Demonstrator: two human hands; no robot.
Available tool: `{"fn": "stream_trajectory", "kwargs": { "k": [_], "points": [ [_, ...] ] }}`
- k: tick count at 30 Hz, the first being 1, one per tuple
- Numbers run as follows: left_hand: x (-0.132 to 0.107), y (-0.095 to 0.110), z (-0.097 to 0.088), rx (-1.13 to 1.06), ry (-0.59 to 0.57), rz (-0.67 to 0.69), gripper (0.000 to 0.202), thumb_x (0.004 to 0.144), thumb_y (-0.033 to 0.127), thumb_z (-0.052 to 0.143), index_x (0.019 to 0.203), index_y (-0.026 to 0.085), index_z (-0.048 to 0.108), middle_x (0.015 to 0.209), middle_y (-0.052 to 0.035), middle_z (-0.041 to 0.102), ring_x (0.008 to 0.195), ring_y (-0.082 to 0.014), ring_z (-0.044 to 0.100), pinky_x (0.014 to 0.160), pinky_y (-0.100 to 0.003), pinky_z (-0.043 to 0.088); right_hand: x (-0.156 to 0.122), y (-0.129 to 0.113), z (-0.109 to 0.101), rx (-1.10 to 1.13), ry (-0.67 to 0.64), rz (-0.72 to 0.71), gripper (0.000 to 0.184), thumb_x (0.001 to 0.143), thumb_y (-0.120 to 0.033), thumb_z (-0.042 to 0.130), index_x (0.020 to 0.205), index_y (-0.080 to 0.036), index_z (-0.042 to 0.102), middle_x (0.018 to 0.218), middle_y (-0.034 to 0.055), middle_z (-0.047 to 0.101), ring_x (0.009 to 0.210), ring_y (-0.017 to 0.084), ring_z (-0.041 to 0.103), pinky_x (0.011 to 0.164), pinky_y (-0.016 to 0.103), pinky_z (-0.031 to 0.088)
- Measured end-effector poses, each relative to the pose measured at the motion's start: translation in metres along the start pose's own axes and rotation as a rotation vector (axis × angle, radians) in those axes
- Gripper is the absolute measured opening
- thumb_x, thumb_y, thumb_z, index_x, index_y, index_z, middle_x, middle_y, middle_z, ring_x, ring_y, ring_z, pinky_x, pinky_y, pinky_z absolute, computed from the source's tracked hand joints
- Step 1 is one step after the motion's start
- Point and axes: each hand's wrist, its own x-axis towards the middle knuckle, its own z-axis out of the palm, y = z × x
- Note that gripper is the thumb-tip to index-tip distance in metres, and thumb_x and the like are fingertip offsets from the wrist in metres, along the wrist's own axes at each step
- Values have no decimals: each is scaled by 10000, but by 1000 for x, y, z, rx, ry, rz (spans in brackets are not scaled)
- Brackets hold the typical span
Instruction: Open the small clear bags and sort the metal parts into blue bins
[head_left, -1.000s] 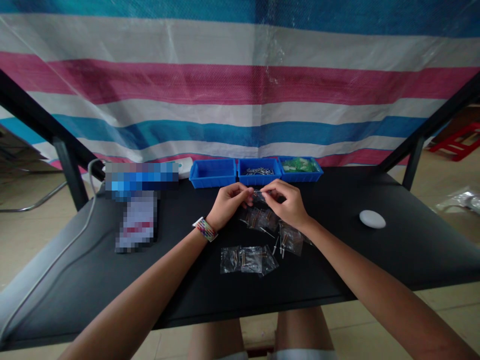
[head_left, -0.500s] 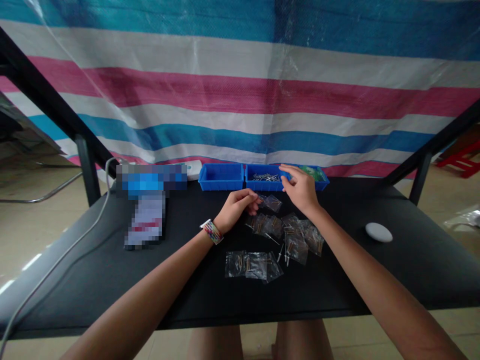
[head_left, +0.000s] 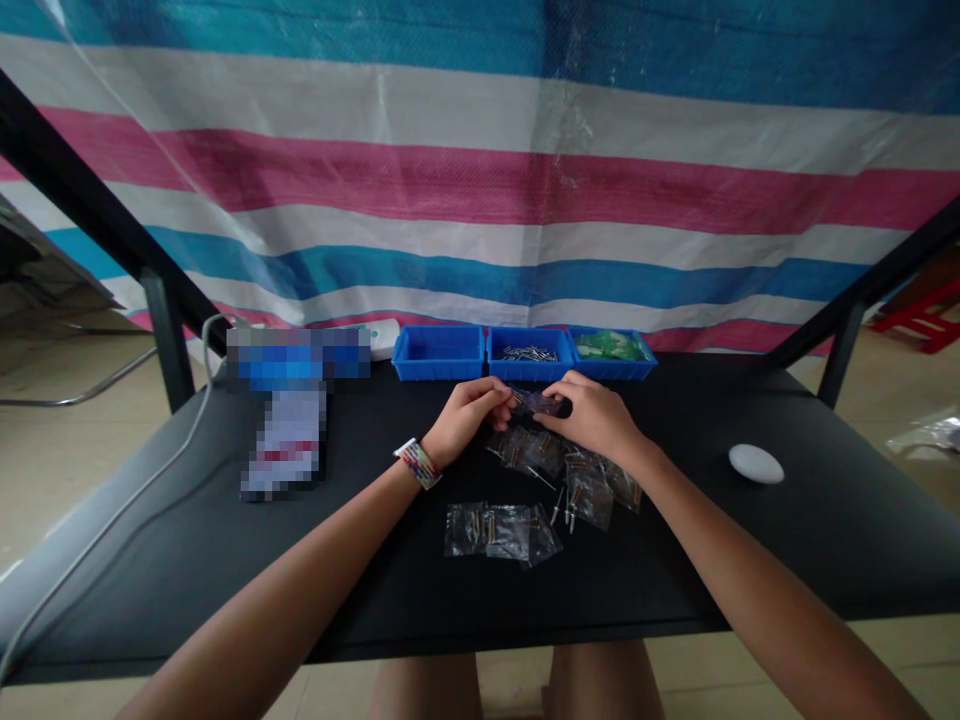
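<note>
1. Left hand [head_left: 474, 408]: fingers pinched together on the left end of a small clear bag [head_left: 528, 401]; a slack pinch could drop it.
2. That bag spans the hands, before the middle blue bin [head_left: 529, 371]; if unsealed and tipped, it might spill.
3. Loose metal pins [head_left: 556, 507] on the worktop [head_left: 420, 605] could roll if brushed.
4. Right hand [head_left: 592, 412]: fingers slightly parted about the bag's right end, grip unclear; tugging could tear it.

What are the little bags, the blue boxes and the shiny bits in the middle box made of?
Little bags: probably thin, glossy plastic film; they're see-through and crinkled.
Blue boxes: probably stiff plastic, smooth and slightly shiny; they're evenly coloured and straight-sided.
Shiny bits: likely metal; they look silvery and glint, but which metal I can't tell.
</note>
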Motion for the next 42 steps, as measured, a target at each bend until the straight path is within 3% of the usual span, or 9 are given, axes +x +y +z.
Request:
{"fn": "stream_trajectory", "kwargs": {
  "k": [5,8,11,16,21,25,31,35,42],
  "points": [
    [-1,1,0,27,-6,18,332,893,477,707,828,151,697,710,-33,658,605,-135,622,597,-252,511,4,5,2,180,29,-31,91,909,-301,740,929,-230,793,902,24,718,679,149,620,626,285,434],
    [-2,0,2,68,20,75,325,866,445,764,1014,167,684,850,-26,683,629,-126,643,587,-241,517,5,0,1,387,69,-17,165,947,-301,662,892,-198,778,835,24,709,609,134,556,597,281,429],
    [-3,-1,4,142,29,125,461,812,413,844,1176,195,665,1016,-37,697,666,-117,653,590,-234,520,4,-12,-1,612,-19,16,220,959,-353,634,945,-179,768,811,23,719,594,135,551,564,269,432],
    [-3,-2,3,246,-20,164,322,907,481,754,916,163,707,739,-19,662,627,-129,621,607,-240,499,2,-22,-2,744,-83,57,275,958,-418,645,957,-172,768,783,22,707,568,121,556,516,244,419],
    [0,3,-3,186,96,214,328,911,487,747,897,179,634,649,22,623,547,-112,611,571,-226,484,3,-15,-2,841,1,120,344,955,-496,658,1054,-184,762,848,43,747,538,114,577,484,239,436],
    [5,13,-13,164,309,339,304,921,456,741,891,193,594,645,36,617,515,-104,622,543,-220,496,4,-9,0,733,63,114,254,956,-412,655,1040,-194,756,799,35,738,585,144,620,523,260,474],
    [14,13,-33,47,606,425,304,904,433,753,962,209,556,866,-8,730,540,-109,686,530,-225,546,1,-3,4,220,72,-5,146,901,-252,727,1036,-210,767,1000,68,725,803,205,658,771,367,547],
    [14,10,-40,41,589,303,283,869,377,732,1053,181,645,1007,-62,788,554,-104,692,510,-208,515,-2,1,9,37,69,-38,279,835,-347,853,1072,-222,774,1037,105,676,1041,313,618,939,470,529],
    [6,15,-30,154,334,259,162,840,318,664,846,160,700,663,-1,662,508,-120,632,523,-230,487,2,3,10,123,17,20,183,781,-212,849,909,-198,719,972,70,643,997,271,612,933,418,479]
  ]
}}
